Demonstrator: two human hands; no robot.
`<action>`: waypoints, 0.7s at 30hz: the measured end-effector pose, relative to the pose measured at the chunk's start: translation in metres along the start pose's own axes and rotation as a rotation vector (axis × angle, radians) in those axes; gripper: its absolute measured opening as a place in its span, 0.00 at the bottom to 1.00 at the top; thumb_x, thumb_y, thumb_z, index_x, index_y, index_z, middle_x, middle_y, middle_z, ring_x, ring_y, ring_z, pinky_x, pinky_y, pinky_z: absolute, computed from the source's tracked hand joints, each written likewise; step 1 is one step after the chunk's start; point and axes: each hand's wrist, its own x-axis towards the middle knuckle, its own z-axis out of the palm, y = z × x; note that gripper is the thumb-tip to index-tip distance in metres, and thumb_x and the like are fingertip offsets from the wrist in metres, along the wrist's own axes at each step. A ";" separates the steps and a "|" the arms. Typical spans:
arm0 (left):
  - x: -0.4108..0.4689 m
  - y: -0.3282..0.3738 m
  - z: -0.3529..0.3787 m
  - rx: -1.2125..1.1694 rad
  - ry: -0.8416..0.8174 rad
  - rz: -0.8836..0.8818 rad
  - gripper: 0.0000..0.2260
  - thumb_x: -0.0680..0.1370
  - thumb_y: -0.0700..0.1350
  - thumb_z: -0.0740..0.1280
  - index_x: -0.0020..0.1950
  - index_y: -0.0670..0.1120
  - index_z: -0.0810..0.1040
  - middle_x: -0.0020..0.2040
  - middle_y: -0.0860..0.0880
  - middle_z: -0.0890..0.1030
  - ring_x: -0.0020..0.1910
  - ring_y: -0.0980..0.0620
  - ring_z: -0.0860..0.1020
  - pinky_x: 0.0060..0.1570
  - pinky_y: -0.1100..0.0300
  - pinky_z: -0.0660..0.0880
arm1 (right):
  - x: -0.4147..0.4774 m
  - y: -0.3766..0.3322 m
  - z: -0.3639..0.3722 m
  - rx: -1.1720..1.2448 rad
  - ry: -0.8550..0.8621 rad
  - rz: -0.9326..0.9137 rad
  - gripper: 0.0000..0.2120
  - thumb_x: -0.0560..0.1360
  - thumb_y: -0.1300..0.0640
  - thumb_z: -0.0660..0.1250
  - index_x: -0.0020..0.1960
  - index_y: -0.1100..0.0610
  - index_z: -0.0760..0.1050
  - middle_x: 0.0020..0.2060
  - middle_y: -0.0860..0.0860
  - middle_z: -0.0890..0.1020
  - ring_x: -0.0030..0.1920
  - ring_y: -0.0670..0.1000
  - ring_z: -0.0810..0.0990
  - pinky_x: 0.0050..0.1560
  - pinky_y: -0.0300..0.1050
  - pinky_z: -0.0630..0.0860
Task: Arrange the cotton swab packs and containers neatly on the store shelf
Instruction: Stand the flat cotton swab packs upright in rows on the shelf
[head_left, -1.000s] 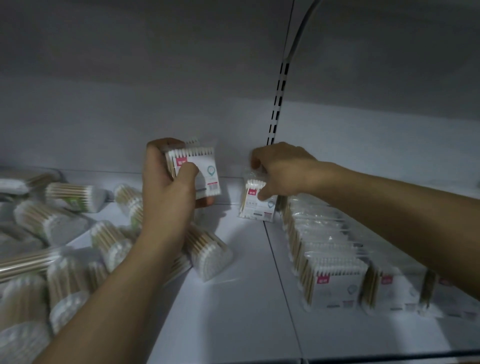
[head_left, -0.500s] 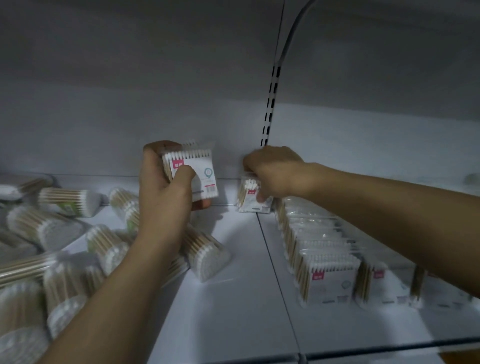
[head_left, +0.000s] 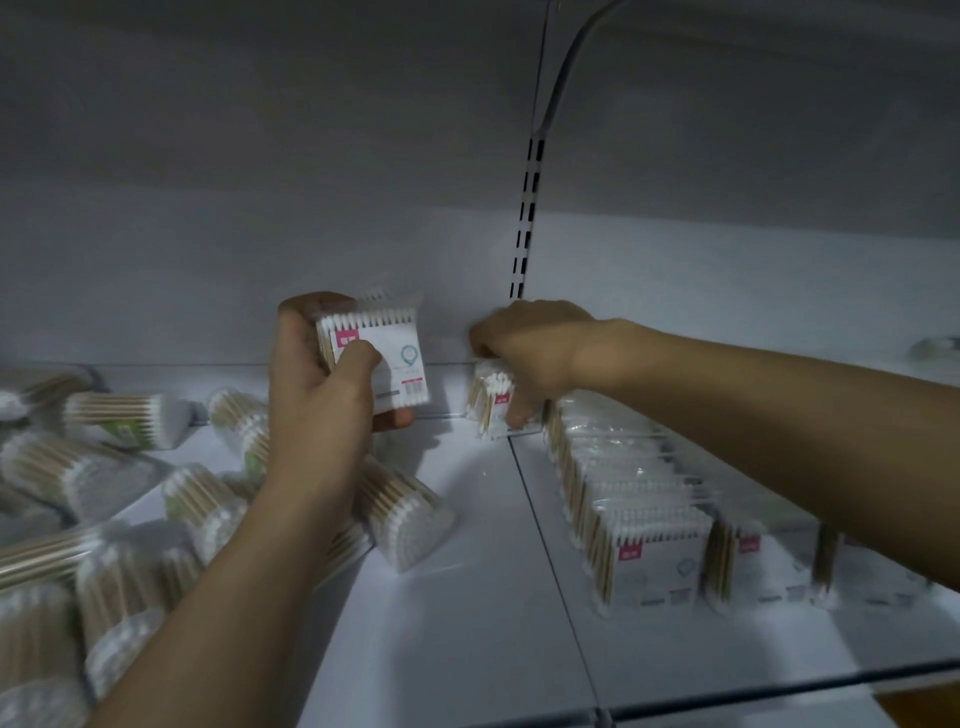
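Note:
My left hand (head_left: 322, 395) grips a small stack of flat cotton swab packs (head_left: 397, 358) with white labels and red tags, held upright above the white shelf (head_left: 457, 597). My right hand (head_left: 524, 353) reaches to the back wall and pinches one flat swab pack (head_left: 488, 400) that stands at the back end of a row. That row of upright flat packs (head_left: 623, 499) runs from the back toward the front on the right part of the shelf. Round clear swab containers (head_left: 400, 514) lie tumbled on the left.
More flat packs (head_left: 748, 561) stand along the front right. A slotted upright (head_left: 524, 223) and a grey cable (head_left: 566, 67) run up the back wall. The shelf's front edge rail (head_left: 727, 699) crosses the bottom right. The upper shelf's underside hangs close above.
My right hand has pushed the single pack further back and to the right, against the row's end. My left hand keeps its stack almost still. The view has drifted slightly.

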 end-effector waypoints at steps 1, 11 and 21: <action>0.000 0.000 0.000 0.000 -0.003 -0.002 0.17 0.79 0.33 0.61 0.50 0.57 0.73 0.46 0.51 0.80 0.43 0.47 0.83 0.27 0.59 0.77 | 0.000 0.001 -0.001 0.026 -0.010 -0.011 0.36 0.62 0.44 0.83 0.64 0.53 0.72 0.56 0.50 0.77 0.51 0.53 0.75 0.46 0.47 0.75; -0.001 0.000 -0.001 0.019 -0.016 -0.002 0.16 0.79 0.33 0.61 0.52 0.57 0.72 0.49 0.49 0.80 0.46 0.44 0.83 0.27 0.59 0.78 | 0.008 0.006 -0.012 0.047 -0.102 -0.070 0.33 0.73 0.52 0.77 0.74 0.56 0.69 0.67 0.54 0.76 0.63 0.57 0.77 0.63 0.53 0.76; 0.000 0.000 -0.002 0.016 -0.017 0.008 0.17 0.79 0.33 0.61 0.50 0.57 0.72 0.49 0.49 0.81 0.44 0.46 0.84 0.27 0.59 0.78 | 0.011 -0.001 -0.005 0.095 -0.062 -0.040 0.37 0.66 0.53 0.82 0.69 0.55 0.69 0.57 0.53 0.78 0.53 0.55 0.77 0.46 0.45 0.74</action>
